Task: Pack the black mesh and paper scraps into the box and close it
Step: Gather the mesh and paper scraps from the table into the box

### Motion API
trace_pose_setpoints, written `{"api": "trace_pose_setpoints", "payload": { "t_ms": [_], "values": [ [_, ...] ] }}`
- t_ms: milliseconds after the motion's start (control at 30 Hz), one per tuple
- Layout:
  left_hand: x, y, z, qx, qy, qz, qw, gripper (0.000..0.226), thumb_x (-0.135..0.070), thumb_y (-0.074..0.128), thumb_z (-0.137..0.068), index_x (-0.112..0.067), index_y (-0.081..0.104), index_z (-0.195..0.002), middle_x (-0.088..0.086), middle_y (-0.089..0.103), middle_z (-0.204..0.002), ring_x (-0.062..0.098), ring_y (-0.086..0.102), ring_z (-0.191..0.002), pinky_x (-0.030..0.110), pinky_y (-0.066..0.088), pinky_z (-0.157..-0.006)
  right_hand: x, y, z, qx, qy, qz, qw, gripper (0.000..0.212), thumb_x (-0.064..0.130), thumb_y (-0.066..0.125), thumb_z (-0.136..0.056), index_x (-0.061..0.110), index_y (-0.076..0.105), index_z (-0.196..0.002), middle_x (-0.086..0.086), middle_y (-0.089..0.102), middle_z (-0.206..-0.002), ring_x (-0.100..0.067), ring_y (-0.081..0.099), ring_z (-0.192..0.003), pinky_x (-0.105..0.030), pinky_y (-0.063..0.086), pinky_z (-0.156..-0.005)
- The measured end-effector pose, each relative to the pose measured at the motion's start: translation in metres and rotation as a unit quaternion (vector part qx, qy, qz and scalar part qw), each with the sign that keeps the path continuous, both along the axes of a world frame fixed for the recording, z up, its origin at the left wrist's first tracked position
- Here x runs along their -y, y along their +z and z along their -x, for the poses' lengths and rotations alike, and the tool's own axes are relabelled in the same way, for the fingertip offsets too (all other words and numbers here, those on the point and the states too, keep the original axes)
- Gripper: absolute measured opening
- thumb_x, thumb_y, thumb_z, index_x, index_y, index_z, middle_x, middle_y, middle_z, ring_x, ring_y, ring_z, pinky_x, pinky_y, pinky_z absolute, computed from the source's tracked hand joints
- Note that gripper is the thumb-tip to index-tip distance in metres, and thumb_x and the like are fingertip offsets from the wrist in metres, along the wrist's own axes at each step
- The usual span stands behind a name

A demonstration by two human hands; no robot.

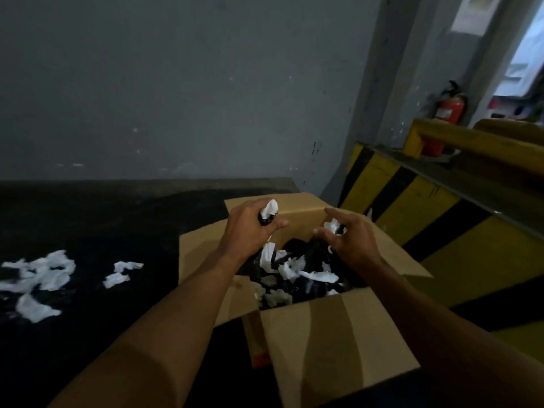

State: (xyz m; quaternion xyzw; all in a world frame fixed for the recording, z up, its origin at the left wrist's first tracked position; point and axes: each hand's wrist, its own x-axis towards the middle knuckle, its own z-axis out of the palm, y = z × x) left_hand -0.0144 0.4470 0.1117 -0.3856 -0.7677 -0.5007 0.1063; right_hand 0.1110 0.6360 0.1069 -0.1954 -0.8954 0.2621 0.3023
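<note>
From the head camera, both arms reach over an open cardboard box [338,334] that sits on a dark surface [88,219], its flaps spread outward. The left hand [250,223] hangs above the far left corner of the box, fingers curled tight round a white scrap [270,209] and a bit of dark material. The scrap pokes up out of the fist and the thumb sticks out toward the other hand. The right hand [350,237] is over the far right side of the box and more loosely closed. Its thumb and bent fingers pinch a second scrap [332,225], with a bit of black caught in it.

Inside the box, the black mesh [303,248] lies heaped, with paper scraps [294,270] scattered through and over it. More loose scraps [41,272] lie on the dark surface well to the left of the box, with a smaller pair [120,272] between that pile and the box.

A yellow and black striped barrier [426,207] stands just right of the box. A red fire extinguisher [449,113] stands behind it, by the grey wall [176,83].
</note>
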Motion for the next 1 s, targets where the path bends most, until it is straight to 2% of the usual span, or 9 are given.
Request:
{"api": "trace_pose_setpoints", "payload": {
  "t_ms": [133, 267, 400, 467, 533, 633, 767, 867, 1000],
  "values": [
    [-0.024, -0.002, 0.001, 0.000, -0.008, 0.025, 1.000, 0.046, -0.039, 0.080, -0.073, -0.010, 0.070, -0.107, 0.006, 0.071, -0.102, 0.020, 0.063, -0.096, 0.032, 0.050, -0.084, -0.024, -0.008, 0.002, -0.005, -0.008, 0.008, 1.000, 0.062, 0.047, 0.077, -0.075, 0.019, 0.062, -0.128, -0.006, 0.065, -0.124, -0.019, 0.060, -0.113, -0.021, 0.041, -0.085],
    [-0.040, -0.011, 0.020, -0.007, -0.001, 0.042, 0.999, 0.046, -0.041, 0.079, -0.074, -0.010, 0.069, -0.107, 0.005, 0.071, -0.102, 0.020, 0.063, -0.097, 0.035, 0.051, -0.085, -0.032, -0.015, 0.015, -0.004, 0.004, 0.022, 1.000, 0.060, 0.042, 0.077, -0.077, 0.018, 0.059, -0.129, -0.008, 0.062, -0.123, -0.016, 0.056, -0.109, -0.018, 0.036, -0.083],
    [-0.056, -0.017, 0.042, 0.000, 0.009, 0.047, 0.999, 0.049, -0.041, 0.077, -0.076, -0.011, 0.067, -0.113, 0.006, 0.070, -0.108, 0.021, 0.062, -0.101, 0.036, 0.050, -0.089, -0.042, -0.023, 0.042, 0.014, 0.000, 0.033, 0.999, 0.059, 0.044, 0.077, -0.076, 0.021, 0.061, -0.128, -0.008, 0.060, -0.126, -0.019, 0.057, -0.110, -0.020, 0.039, -0.085],
    [-0.066, -0.024, 0.052, 0.012, 0.017, 0.043, 0.999, 0.046, -0.040, 0.077, -0.076, -0.011, 0.068, -0.111, 0.006, 0.070, -0.105, 0.020, 0.061, -0.097, 0.032, 0.048, -0.085, -0.047, -0.028, 0.057, 0.024, -0.008, 0.038, 0.999, 0.057, 0.046, 0.076, -0.076, 0.023, 0.061, -0.126, -0.007, 0.060, -0.126, -0.018, 0.057, -0.109, -0.022, 0.040, -0.086],
    [-0.074, -0.035, 0.061, 0.019, 0.016, 0.049, 0.998, 0.040, -0.040, 0.078, -0.076, -0.011, 0.067, -0.101, 0.004, 0.067, -0.093, 0.019, 0.059, -0.087, 0.026, 0.043, -0.075, -0.051, -0.033, 0.070, 0.028, -0.009, 0.037, 0.999, 0.055, 0.048, 0.075, -0.076, 0.023, 0.063, -0.124, -0.006, 0.062, -0.124, -0.018, 0.057, -0.108, -0.023, 0.041, -0.085],
    [-0.084, -0.053, 0.071, 0.029, 0.027, 0.067, 0.997, 0.036, -0.041, 0.077, -0.076, -0.011, 0.063, -0.092, -0.003, 0.055, -0.080, 0.013, 0.049, -0.076, 0.024, 0.034, -0.067, -0.052, -0.043, 0.089, 0.023, 0.007, 0.041, 0.999, 0.050, 0.046, 0.074, -0.079, 0.020, 0.065, -0.121, -0.006, 0.064, -0.120, -0.018, 0.058, -0.108, -0.024, 0.041, -0.083],
    [-0.090, -0.075, 0.081, 0.067, 0.039, 0.106, 0.991, 0.033, -0.039, 0.076, -0.077, -0.015, 0.063, -0.097, 0.004, 0.063, -0.092, 0.021, 0.058, -0.086, 0.026, 0.037, -0.069, -0.055, -0.058, 0.109, 0.063, 0.019, 0.064, 0.996, 0.049, 0.049, 0.073, -0.078, 0.024, 0.065, -0.119, -0.007, 0.062, -0.121, -0.017, 0.057, -0.108, -0.022, 0.040, -0.084],
    [-0.092, -0.086, 0.087, 0.105, 0.077, 0.150, 0.980, 0.044, -0.041, 0.076, -0.077, -0.017, 0.062, -0.112, 0.006, 0.065, -0.111, 0.024, 0.060, -0.100, 0.030, 0.045, -0.080, -0.062, -0.073, 0.121, 0.071, 0.023, 0.076, 0.994, 0.053, 0.052, 0.072, -0.078, 0.021, 0.064, -0.120, -0.010, 0.059, -0.120, -0.024, 0.055, -0.113, -0.027, 0.043, -0.090],
    [-0.093, -0.094, 0.085, 0.147, 0.109, 0.267, 0.946, 0.076, -0.054, 0.072, -0.075, -0.019, 0.040, -0.133, 0.012, 0.045, -0.135, 0.031, 0.042, -0.125, 0.044, 0.039, -0.102, -0.070, -0.088, 0.128, 0.188, 0.017, 0.091, 0.978, 0.071, 0.075, 0.051, -0.077, 0.033, 0.048, -0.134, -0.007, 0.035, -0.141, -0.030, 0.027, -0.131, -0.044, 0.027, -0.110]
  ]
}}
